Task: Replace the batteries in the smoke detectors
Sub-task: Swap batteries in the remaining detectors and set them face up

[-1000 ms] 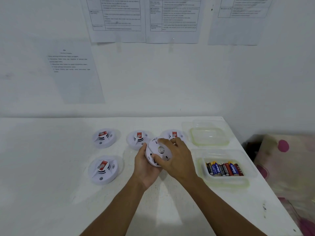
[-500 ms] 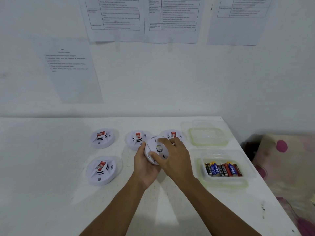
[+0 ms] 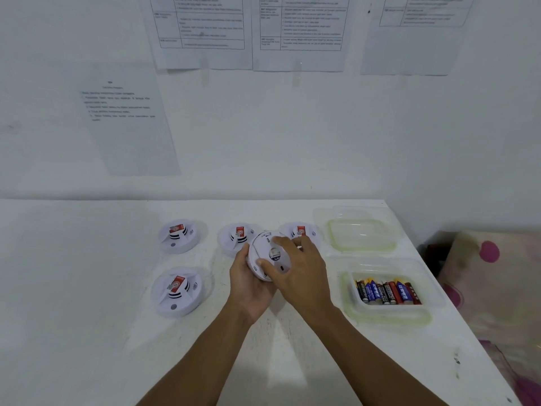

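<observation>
Grip, left hand: cupped under the held detector, fingers curled round its left rim, clear of the surface.
Grip, right hand: thumb and fingers clamped across the same disc's back face. I'd judge a twist to open it.
Held detector: tilted, back face toward the camera, in front of the far row.
Other detectors: four lie flat on the surface, red marks on top.
Batteries: in the open tub, right of both hands, side by side, long axes running near-to-far.
Nearer hand: the right, clearly. The left would have to cross over.
Next call: probably left steadies, right fetches.
</observation>
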{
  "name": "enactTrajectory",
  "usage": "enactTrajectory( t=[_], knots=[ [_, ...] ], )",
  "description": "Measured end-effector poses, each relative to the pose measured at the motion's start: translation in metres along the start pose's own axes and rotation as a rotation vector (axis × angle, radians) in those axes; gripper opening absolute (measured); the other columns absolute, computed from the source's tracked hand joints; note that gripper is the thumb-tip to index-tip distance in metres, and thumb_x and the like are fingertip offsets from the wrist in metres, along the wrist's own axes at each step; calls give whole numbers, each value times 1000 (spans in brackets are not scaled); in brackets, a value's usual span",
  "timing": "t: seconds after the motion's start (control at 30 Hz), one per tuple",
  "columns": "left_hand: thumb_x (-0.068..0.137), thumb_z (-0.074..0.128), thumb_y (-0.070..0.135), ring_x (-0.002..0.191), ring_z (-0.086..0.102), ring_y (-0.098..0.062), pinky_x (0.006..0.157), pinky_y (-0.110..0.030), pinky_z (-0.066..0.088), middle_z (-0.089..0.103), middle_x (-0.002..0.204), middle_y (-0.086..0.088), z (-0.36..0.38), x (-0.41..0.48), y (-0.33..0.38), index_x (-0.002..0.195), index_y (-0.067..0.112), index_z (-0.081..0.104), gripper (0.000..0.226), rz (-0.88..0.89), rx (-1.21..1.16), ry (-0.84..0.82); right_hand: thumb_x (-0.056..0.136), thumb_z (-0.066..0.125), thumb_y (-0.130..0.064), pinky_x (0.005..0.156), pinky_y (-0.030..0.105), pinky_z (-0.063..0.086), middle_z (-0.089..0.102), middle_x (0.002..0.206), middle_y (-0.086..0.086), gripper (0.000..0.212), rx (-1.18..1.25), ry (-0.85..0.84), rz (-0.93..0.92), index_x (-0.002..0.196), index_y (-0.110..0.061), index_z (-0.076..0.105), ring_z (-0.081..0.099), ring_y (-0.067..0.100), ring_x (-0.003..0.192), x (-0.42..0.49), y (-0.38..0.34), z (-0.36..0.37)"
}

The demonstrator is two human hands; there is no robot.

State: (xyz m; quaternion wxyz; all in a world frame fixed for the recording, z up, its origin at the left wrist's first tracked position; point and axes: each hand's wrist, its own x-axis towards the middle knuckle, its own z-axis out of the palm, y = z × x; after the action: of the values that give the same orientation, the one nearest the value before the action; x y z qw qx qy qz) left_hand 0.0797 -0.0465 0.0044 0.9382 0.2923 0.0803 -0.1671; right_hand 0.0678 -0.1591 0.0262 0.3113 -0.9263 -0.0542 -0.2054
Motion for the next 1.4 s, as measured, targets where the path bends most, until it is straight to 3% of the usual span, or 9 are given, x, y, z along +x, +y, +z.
enactTrajectory(
  t=[0.33,0.53,0.83,0.97,1.1,1.17,1.23,1.3,1.4],
  knots=[
    [90,47,47,116,63,-28,109,-42,40,67,123,-13,1,0,-1,115,14,73,49,14,-2,5,80,58,-61,73,25,47,57,110,2,49,-26,24,21,118,-31,63,58,18,100,2,-3,2],
    [84,57,50,130,53,-32,116,-48,33,57,138,-16,5,5,-3,134,15,59,62,64,50,27,75,61,-63,71,24,46,62,105,-1,49,-7,103,103,113,-33,65,62,16,94,4,-10,5],
    [83,52,48,115,64,-29,103,-43,46,66,126,-14,13,0,-3,129,15,63,58,131,116,58,78,60,-66,76,26,47,67,109,-3,53,21,123,215,116,-30,66,64,14,97,1,-15,4],
    [96,42,43,112,65,-29,101,-43,49,67,124,-14,9,1,1,133,14,59,50,108,104,33,80,59,-64,79,27,47,64,113,-5,52,55,61,246,119,-30,63,62,13,100,1,-16,6],
    [99,31,53,123,58,-32,106,-46,44,60,134,-16,4,4,12,135,14,56,59,63,104,-33,82,58,-63,82,27,51,64,112,-9,52,314,-76,369,121,-29,63,63,8,93,2,-7,0],
    [98,26,59,126,56,-30,109,-47,40,59,136,-15,2,5,17,134,14,57,66,44,189,-14,79,60,-65,80,34,58,69,104,-10,50,582,-116,493,111,-28,68,67,7,90,1,-4,-4],
    [99,23,60,129,54,-28,110,-46,39,59,137,-13,-2,7,18,134,10,59,71,65,248,7,83,64,-55,73,38,61,73,94,-5,37,772,-146,575,99,-23,72,70,13,88,-1,0,-8],
    [102,27,53,127,56,-26,106,-42,43,62,134,-10,-7,8,18,131,10,59,61,117,310,49,89,65,-35,70,37,61,74,93,3,20,934,-147,623,95,-18,73,71,21,89,-3,5,-12],
    [103,43,28,120,60,-28,99,-40,48,68,124,-6,-16,4,16,123,15,64,32,211,552,104,92,62,-22,68,35,59,74,98,9,16,1083,-127,690,99,-13,72,70,28,94,-7,16,-15]
  ],
)
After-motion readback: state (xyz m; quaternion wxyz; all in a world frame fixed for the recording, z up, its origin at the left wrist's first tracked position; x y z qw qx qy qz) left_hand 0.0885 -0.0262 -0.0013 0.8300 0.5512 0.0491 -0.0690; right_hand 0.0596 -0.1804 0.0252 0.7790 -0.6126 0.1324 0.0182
